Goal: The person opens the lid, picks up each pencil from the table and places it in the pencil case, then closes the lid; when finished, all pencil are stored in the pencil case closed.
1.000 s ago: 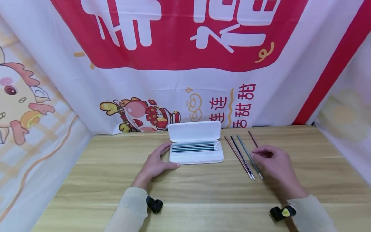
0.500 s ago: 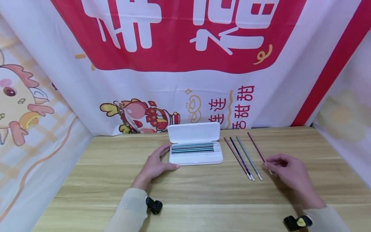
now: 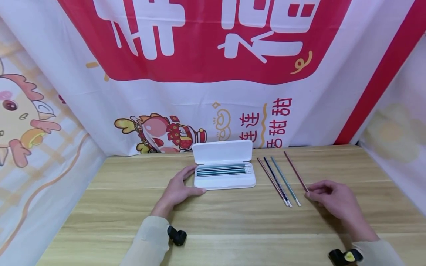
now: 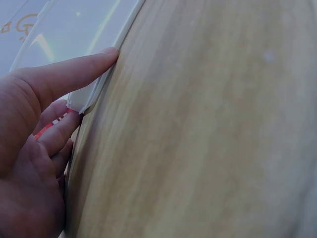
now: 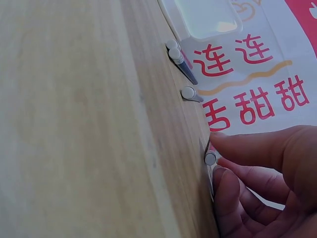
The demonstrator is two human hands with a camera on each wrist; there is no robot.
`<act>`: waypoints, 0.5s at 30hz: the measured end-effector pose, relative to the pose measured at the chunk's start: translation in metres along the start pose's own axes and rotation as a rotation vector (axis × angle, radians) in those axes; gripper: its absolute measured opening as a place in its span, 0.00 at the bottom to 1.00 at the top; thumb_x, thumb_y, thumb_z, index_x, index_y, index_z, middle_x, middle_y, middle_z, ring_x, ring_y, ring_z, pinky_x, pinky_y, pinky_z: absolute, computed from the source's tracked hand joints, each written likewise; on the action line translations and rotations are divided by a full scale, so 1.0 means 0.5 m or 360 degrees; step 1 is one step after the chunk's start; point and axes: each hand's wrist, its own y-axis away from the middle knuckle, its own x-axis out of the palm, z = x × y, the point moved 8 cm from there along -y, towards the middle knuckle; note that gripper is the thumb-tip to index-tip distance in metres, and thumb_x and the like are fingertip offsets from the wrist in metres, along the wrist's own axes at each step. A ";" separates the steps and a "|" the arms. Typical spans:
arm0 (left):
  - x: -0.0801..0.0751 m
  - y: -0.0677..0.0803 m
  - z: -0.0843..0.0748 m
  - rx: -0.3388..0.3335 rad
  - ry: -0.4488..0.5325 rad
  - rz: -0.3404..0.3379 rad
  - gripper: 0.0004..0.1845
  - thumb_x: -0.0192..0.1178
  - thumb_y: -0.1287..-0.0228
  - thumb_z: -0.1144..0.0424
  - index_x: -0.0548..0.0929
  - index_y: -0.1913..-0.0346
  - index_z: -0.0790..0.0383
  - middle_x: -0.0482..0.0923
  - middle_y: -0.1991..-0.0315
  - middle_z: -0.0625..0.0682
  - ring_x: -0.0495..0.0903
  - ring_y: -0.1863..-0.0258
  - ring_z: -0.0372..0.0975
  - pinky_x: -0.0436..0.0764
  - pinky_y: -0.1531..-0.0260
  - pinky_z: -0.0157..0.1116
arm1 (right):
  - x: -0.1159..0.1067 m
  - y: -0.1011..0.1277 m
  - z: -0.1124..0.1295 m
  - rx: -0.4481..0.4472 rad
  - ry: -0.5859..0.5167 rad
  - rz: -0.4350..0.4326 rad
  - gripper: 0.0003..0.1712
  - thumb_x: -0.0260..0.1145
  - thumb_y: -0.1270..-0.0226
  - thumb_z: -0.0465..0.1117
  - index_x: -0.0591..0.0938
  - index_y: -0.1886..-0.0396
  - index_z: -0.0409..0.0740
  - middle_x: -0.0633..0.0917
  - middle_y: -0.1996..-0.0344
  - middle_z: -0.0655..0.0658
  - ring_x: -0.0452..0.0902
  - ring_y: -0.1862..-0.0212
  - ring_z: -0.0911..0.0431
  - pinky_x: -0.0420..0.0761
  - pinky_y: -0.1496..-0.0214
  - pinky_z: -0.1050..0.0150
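Note:
An open white pencil case (image 3: 225, 181) lies at the table's middle, lid (image 3: 223, 151) folded back, with several pencils (image 3: 223, 170) inside. My left hand (image 3: 176, 190) rests against its left end: the thumb (image 4: 74, 72) lies straight along the front edge and the fingers touch the side. Three pencils (image 3: 277, 181) lie side by side to the right of the case. A fourth, a red pencil (image 3: 294, 170), lies just right of them. My right hand (image 3: 327, 197) pinches its near end (image 5: 210, 158) between thumb and fingers.
The wooden table (image 3: 233, 221) is hemmed in by printed cloth banners (image 3: 206, 92) at the back and on both sides. In the right wrist view the capped ends of the other pencils (image 5: 188, 93) and the case's corner (image 5: 203, 17) lie beyond my fingers.
My right hand has drawn back toward me and to the right along the red pencil, from its middle to its near end. The left hand and the case have stayed put.

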 end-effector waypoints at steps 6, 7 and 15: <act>0.000 -0.001 0.004 0.0011 0.0005 -0.0002 0.50 0.84 0.45 0.50 0.70 0.20 0.40 0.69 0.18 0.48 0.54 0.13 0.54 0.52 0.16 0.66 | 0.002 -0.003 0.001 -0.0006 0.0102 0.0029 0.21 0.79 0.32 0.48 0.89 0.48 0.38 0.91 0.64 0.46 0.78 0.62 0.53 0.73 0.65 0.66; 0.000 -0.001 0.004 0.0013 0.0009 -0.0001 0.50 0.85 0.45 0.50 0.71 0.20 0.40 0.69 0.18 0.48 0.54 0.13 0.54 0.52 0.16 0.66 | 0.002 -0.003 0.001 -0.0003 0.0114 0.0036 0.21 0.79 0.32 0.49 0.89 0.48 0.38 0.91 0.64 0.46 0.78 0.62 0.53 0.73 0.66 0.66; -0.002 0.003 -0.001 0.0018 0.0018 -0.0005 0.49 0.85 0.45 0.51 0.71 0.21 0.40 0.69 0.17 0.48 0.55 0.13 0.54 0.53 0.16 0.66 | 0.000 -0.005 0.005 -0.0045 0.0197 0.0041 0.20 0.78 0.32 0.50 0.89 0.52 0.39 0.91 0.64 0.47 0.77 0.63 0.54 0.72 0.65 0.65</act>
